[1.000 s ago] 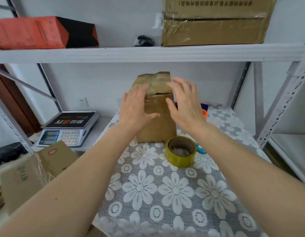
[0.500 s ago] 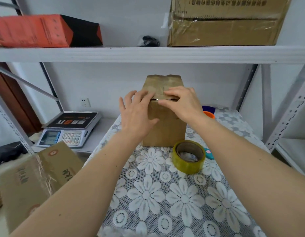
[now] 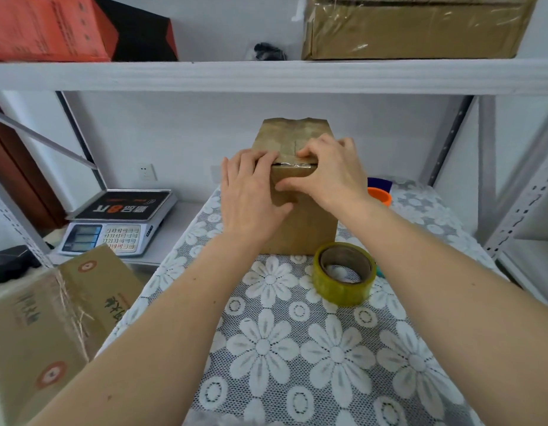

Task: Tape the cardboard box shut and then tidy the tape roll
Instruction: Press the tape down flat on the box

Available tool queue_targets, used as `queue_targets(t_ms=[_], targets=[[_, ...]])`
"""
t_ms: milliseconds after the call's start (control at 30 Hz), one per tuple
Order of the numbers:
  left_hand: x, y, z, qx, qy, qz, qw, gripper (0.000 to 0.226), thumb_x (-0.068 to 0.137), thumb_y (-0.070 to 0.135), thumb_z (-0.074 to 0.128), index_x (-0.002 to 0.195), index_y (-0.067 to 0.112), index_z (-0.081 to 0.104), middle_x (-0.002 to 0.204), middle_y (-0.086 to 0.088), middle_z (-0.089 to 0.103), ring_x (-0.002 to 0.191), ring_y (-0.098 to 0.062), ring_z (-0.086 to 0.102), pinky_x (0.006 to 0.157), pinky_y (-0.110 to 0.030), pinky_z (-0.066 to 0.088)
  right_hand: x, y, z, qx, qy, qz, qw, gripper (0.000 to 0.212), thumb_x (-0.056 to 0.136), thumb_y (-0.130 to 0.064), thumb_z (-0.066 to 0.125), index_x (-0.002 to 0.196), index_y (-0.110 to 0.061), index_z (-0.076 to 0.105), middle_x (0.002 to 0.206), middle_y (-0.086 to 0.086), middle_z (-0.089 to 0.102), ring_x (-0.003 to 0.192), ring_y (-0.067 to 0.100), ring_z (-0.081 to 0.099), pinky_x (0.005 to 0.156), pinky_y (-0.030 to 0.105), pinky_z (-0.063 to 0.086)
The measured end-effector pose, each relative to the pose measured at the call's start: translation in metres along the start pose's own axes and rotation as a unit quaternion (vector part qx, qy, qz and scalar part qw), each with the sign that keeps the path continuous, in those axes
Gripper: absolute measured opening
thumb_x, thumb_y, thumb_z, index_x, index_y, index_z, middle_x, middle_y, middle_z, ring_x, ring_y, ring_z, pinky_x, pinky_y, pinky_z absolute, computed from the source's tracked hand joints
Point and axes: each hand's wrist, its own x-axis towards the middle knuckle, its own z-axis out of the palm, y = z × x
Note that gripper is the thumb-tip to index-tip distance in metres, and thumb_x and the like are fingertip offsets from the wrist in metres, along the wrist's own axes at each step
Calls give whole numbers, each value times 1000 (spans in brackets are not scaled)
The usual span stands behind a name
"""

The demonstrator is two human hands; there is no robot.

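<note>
Cardboard box on the counter: left hand braces its side, fingers flat; right hand pinches the top edge (press that tape down firmly).

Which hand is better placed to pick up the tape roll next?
The right hand, probably. The tape roll lies on the tablecloth beside the right forearm, near the box. The left hand would have to cross over.
</note>
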Motion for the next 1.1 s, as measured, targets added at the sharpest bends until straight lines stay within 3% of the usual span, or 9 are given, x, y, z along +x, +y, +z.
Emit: queue_targets(t_ms=[133,300,533,733,867,967,1033,1100], targets=[[-1,0,-1,15,1,10,1000,82,59,36,82,132,14,52,130,-9,53,130,-31,39,115,-51,20,-1,5,-2,35,-11,-2,999,63,60,-58,77,113,-26,64,110,-11,58,111,17,39,78,33,42],[-2,0,-4,23,2,12,1000,84,59,39,83,133,15,52,129,-9,53,126,-31,41,115,-50,22,-1,10,-5,69,-23,-4,997,60,66,-49,78,121,-28,63,125,-11,58,118,17,37,88,36,41],[-2,-1,-5,21,2,15,1000,84,59,40,83,133,16,52,128,-8,53,125,-31,41,116,-49,20,-6,22,-8,164,-29,4,986,56,70,-29,81,123,-23,63,127,-7,58,122,12,42,95,22,34],[-2,-2,-5,19,-1,14,1000,84,59,40,84,133,18,52,128,-7,53,125,-29,41,116,-49,21,-1,29,-18,196,-80,-1,977,47,74,-16,78,120,-23,65,130,-8,60,117,3,49,104,25,38],[-2,-1,-5,16,-4,10,1000,84,60,40,84,134,18,51,129,-6,52,124,-28,41,115,-49,24,5,36,-25,206,-129,9,970,48,76,-9,76,120,-25,65,131,-12,59,122,6,50,109,35,38],[-2,1,-3,5,-2,2,1000,84,59,37,85,133,17,51,129,-7,52,124,-29,42,112,-49,29,4,28,-20,197,-123,16,973,54,67,-32,81,118,-26,64,124,-11,59,120,9,48,105,36,41],[-3,1,-3,-6,1,-3,1000,83,59,34,85,133,16,51,129,-8,52,124,-30,41,111,-49,30,-2,15,-7,162,-45,23,986,58,59,-54,78,109,-27,65,107,-14,57,116,11,43,97,36,43],[-3,0,-3,-8,3,-2,1000,83,59,31,84,133,15,52,129,-8,52,124,-30,41,111,-50,30,-7,5,4,133,38,33,990,53,60,-60,75,100,-26,66,99,-17,55,111,12,42,89,41,44]])
